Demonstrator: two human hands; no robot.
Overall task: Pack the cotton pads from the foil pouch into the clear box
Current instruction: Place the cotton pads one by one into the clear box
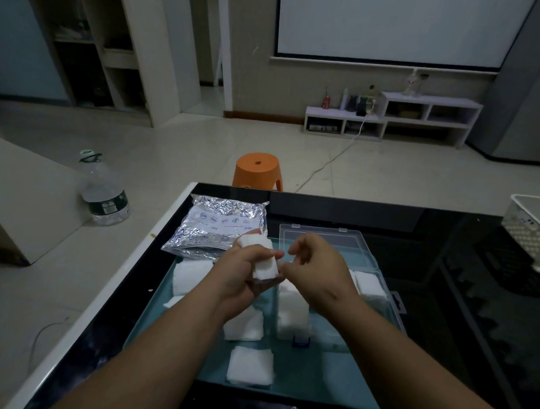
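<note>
Pad stack [264,260] gripped in left hand [243,271].

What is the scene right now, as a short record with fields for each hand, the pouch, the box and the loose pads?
left hand: grips a stack of cotton pads above the box
right hand: fingers curled beside the stack; whether it pinches a pad is unclear
foil pouch: lies flat, beyond the loose pads
clear box: lid open, packed pads inside
loose pads: several on the teal mat, left of the box
</note>
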